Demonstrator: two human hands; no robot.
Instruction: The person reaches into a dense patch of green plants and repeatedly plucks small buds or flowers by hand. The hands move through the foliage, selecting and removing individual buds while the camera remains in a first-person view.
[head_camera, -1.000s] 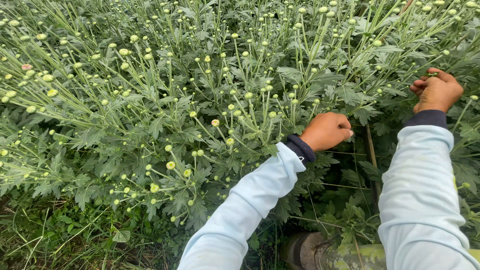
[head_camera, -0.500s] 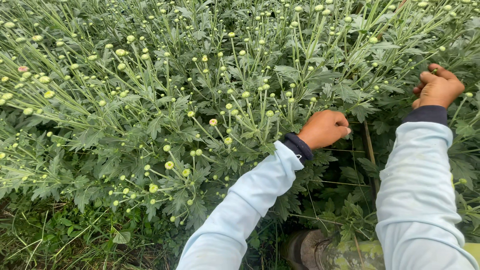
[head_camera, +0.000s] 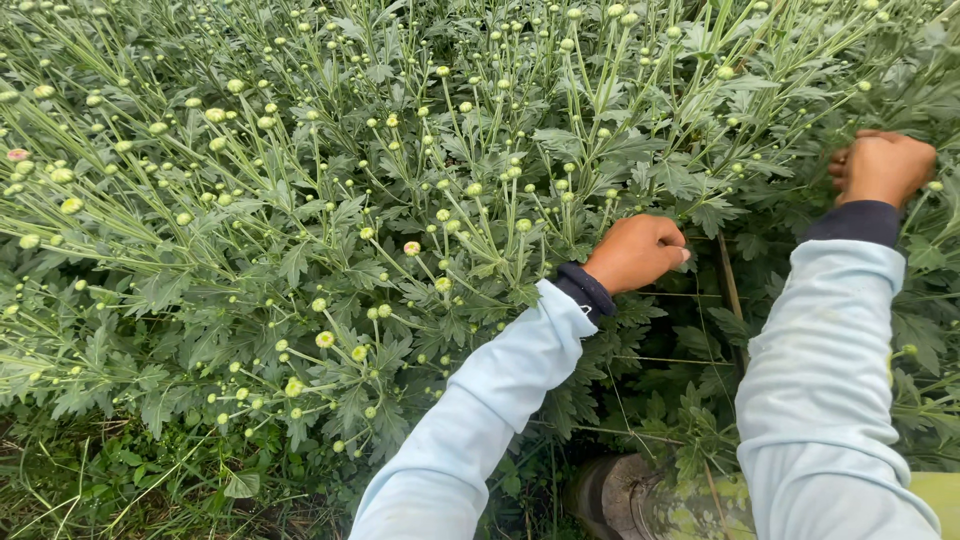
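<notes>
Bed: dense budding stems (head_camera: 470, 180) ahead of us, stems (head_camera: 470, 180) upright, leaning left.
Left hand (head_camera: 637, 252): curled among leaves; grip unclear.
Right hand (head_camera: 882, 167): fisted at stem tops, farther right, well apart.

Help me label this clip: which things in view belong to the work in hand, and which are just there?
In hand:
left hand, closed among the leafy stems
right hand, closed in the foliage further right
budded flower plants

Just there:
pale sleeves
thin support strings
boot
grass
</notes>
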